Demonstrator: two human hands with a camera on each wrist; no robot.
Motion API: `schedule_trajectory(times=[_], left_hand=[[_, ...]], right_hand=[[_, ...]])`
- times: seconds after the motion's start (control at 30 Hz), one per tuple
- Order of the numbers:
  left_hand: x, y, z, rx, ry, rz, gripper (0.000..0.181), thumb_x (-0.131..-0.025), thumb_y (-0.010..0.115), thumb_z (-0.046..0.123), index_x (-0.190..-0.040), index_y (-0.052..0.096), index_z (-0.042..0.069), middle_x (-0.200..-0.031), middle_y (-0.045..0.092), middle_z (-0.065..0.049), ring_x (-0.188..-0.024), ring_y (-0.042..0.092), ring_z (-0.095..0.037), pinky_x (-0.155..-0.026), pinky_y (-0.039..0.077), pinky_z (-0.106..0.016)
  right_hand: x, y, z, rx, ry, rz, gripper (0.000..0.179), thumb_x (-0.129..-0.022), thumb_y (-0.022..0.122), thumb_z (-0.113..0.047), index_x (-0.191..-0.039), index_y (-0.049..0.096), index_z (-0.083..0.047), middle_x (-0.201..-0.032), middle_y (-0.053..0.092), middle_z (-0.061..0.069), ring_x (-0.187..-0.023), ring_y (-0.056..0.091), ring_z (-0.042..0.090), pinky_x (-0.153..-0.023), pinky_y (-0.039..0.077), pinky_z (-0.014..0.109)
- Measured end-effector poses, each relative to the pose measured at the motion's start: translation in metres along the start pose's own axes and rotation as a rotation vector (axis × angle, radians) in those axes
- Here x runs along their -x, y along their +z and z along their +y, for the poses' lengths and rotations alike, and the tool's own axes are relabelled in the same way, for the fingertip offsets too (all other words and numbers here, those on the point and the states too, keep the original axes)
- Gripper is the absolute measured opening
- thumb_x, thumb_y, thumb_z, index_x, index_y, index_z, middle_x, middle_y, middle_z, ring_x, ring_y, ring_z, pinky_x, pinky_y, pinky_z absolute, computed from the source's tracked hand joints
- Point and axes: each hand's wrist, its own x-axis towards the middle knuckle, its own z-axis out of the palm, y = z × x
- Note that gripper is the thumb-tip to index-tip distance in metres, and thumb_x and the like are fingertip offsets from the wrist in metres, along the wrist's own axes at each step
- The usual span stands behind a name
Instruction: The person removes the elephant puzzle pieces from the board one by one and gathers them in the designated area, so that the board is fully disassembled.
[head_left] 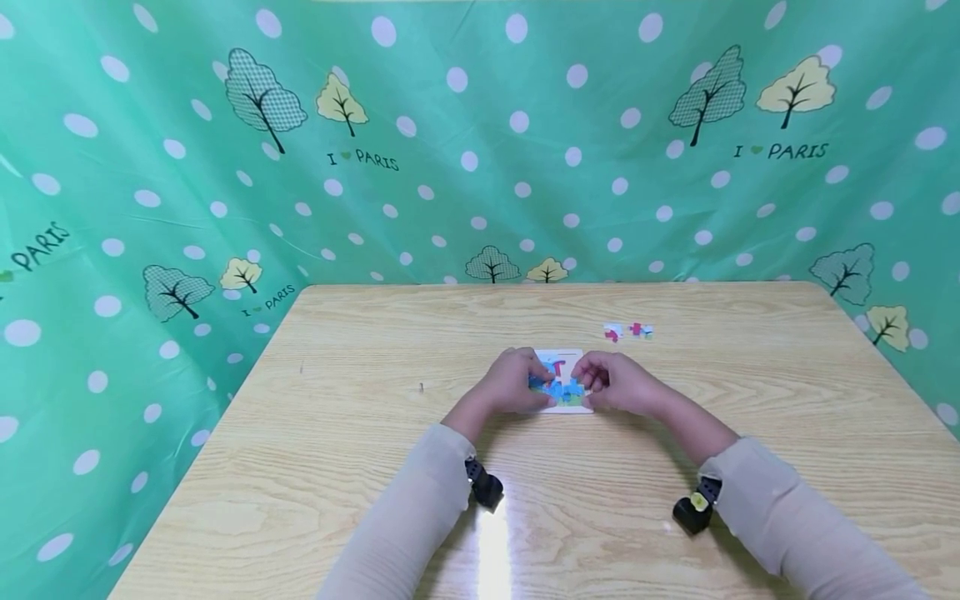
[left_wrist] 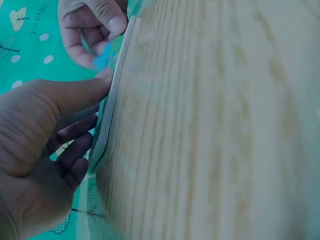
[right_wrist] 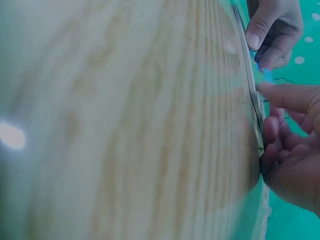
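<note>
A small jigsaw puzzle board [head_left: 572, 356] with a white border lies on the table, holding a mostly blue and green picture. My left hand [head_left: 516, 382] grips its left side, with the thumb near the front border and fingers curled over the picture; the hand covers that edge. At the board's right side, my right hand [head_left: 621, 383] pinches a blue and green puzzle piece [left_wrist: 103, 56] between thumb and fingers. That piece stands slightly up from the board in the left wrist view, and its outline is partly hidden by fingers.
Behind the board, to the right, lie two loose puzzle pieces [head_left: 612, 332] with red and white on them. The wooden table [head_left: 337, 467] ends at a green dotted cloth [head_left: 420, 167] hanging behind. Black wrist cameras [head_left: 487, 490] sit just above the tabletop.
</note>
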Motion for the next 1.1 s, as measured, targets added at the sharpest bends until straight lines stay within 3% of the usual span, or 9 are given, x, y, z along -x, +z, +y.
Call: schedule_trajectory(times=[0.43,0.67,1.1], left_hand=[[-0.001,0.001,-0.001,0.019,-0.019,0.003,0.039,-0.079,0.083,0.030,-0.113,0.075,0.014,-0.098,0.060,0.007,-0.089,0.047,-0.013,-0.079,0.041,-0.023],[0.000,0.000,-0.001,0.031,-0.026,0.000,0.038,-0.079,0.083,0.030,-0.113,0.075,0.014,-0.099,0.060,0.008,-0.091,0.048,-0.011,-0.082,0.042,-0.023],[0.001,0.002,-0.003,0.049,-0.008,-0.001,0.038,-0.079,0.083,0.029,-0.113,0.075,0.014,-0.099,0.060,0.009,-0.092,0.049,-0.011,-0.084,0.042,-0.023]], right_hand=[[0.001,-0.002,0.006,-0.031,-0.059,0.025,0.019,-0.088,0.065,0.006,-0.105,0.065,-0.002,-0.091,0.062,0.008,-0.085,0.055,0.023,-0.069,0.048,0.026],[0.007,-0.010,0.008,-0.179,-0.013,0.043,0.018,-0.092,0.062,0.002,-0.110,0.063,0.000,-0.095,0.059,0.014,-0.081,0.056,0.025,-0.062,0.051,0.028],[0.016,-0.020,0.008,-0.212,0.005,0.099,0.022,-0.093,0.063,-0.002,-0.114,0.063,0.001,-0.101,0.059,0.015,-0.092,0.058,0.026,-0.075,0.055,0.032]])
